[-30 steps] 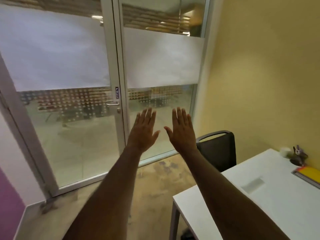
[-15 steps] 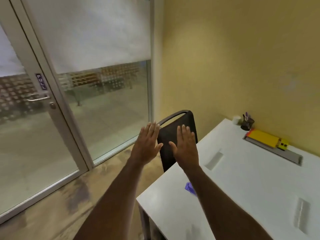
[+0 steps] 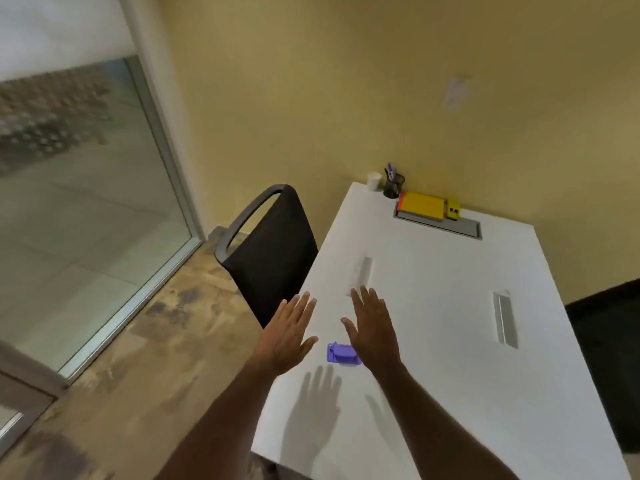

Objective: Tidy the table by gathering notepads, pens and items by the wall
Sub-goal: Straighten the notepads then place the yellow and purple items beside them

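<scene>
— Stapler, the small purple thing, lies alone near the front edge of the white worktop. I am not fully sure it is a stapler; it is a bit blurred.

— What changed just now?

— A second ago the view was on the glass door, and only a corner of the worktop showed. Now the head has turned, and the whole worktop is in view. I judge the tidying has not started yet; the person only arrived.

— And the hands?

— Left hand and right hand are both released, fingers straight, holding nothing. They hover above the worktop. The purple thing is between them, just beside the right palm and partly under it.

— Where must it go?

— To the wall, far from the hands. There the yellow notepad, the pen cup and a white cup already stand together.
</scene>
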